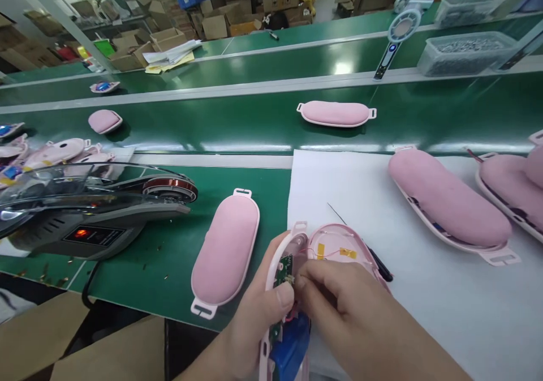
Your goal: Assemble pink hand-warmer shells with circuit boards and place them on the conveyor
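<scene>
My left hand (254, 307) grips the rim of an open pink shell half (278, 259) that carries a green circuit board (282, 269) and a blue battery (291, 350). My right hand (339, 307) pinches at the thin wires by the board, fingers closed on them. The other pink shell half (339, 245) lies open behind, with yellow tape patches inside. A closed pink padded unit (227, 251) lies just left of my hands on the green bench.
A white mat (445, 313) covers the bench on the right, with more pink units (449, 202) on it. A grey tape dispenser (97, 200) stands at left. One pink unit (335, 114) lies on the green conveyor belt (212, 120). Clear bins (466, 52) stand at back right.
</scene>
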Motion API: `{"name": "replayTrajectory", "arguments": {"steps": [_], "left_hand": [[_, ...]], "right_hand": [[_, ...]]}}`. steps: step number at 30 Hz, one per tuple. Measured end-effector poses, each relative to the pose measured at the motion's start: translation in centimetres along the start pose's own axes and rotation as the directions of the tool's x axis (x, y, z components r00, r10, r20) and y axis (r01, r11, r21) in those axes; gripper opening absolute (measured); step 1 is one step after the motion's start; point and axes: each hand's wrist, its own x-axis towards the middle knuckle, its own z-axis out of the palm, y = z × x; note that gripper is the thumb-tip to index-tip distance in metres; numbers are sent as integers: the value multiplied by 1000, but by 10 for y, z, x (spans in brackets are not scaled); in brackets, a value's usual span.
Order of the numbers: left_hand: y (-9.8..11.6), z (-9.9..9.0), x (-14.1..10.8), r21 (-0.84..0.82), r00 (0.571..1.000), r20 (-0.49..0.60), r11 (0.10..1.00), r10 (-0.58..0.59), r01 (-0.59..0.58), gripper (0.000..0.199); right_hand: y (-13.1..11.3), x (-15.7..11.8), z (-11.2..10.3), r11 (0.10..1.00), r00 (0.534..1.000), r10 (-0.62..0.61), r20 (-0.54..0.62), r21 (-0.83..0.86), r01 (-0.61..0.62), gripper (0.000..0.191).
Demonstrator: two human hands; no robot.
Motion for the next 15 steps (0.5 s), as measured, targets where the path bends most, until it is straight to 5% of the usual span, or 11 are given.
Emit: {"name": "replayTrajectory", "arguments": {"steps": [4, 6, 8, 11, 15], "left_hand": [[-2, 0, 2, 103, 999, -11, 994, 39, -38, 75], [-2, 0, 5, 80, 999, 15, 996, 38, -39, 71], [-1, 0, 9, 67, 999, 28, 997, 39, -40, 66], [1, -3, 15, 113, 1000, -7, 993, 15, -14, 60], [0, -4, 17, 62, 1000, 9, 998, 11, -12, 55]], "right_hand": [[3, 0, 0, 1000, 1000, 0, -14, -29, 0, 31], [12, -5, -10, 997, 991, -68, -113, -38, 64, 28], [26, -17, -26, 989, 935, -140, -326, -92, 116, 22], [50, -42, -47, 973, 832, -128, -540, -232, -1, 22], [66, -57, -42, 979, 926, -17, -376, -196, -61, 37]]}}
